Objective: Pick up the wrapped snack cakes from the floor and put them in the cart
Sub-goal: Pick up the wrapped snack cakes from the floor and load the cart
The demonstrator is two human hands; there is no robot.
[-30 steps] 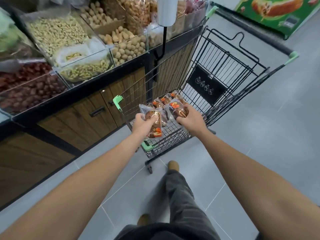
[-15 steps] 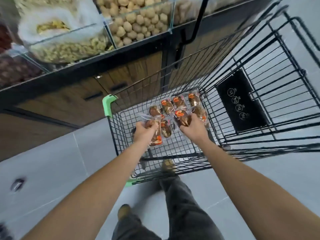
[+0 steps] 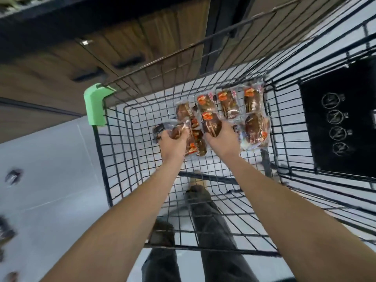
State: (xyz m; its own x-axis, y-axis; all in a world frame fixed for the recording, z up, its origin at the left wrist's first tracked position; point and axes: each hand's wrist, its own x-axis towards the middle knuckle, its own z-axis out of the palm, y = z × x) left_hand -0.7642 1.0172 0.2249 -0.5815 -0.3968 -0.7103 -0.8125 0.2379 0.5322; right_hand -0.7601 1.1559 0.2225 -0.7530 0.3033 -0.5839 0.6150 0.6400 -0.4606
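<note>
Both my arms reach down into the black wire cart (image 3: 122,159). My left hand (image 3: 173,142) grips a clear-wrapped brown snack cake (image 3: 173,129) low over the basket floor. Just to its right, my right hand (image 3: 222,139) holds another wrapped cake (image 3: 210,124) with an orange label. Several more wrapped cakes (image 3: 252,119) lie in rows on the cart's bottom, beyond and right of my hands. One packet (image 3: 198,142) lies between my two hands.
A green corner bumper (image 3: 95,106) caps the cart's front left corner. Wooden cabinet doors (image 3: 122,43) stand close behind the cart. A black sign panel (image 3: 337,123) hangs on the cart's right side. Small dark blurred things (image 3: 13,177) lie on the grey floor at left.
My view has tilted further down over the cart and both hands have sunk deeper into the basket, each still holding its cake, nearer the ones lying there.
</note>
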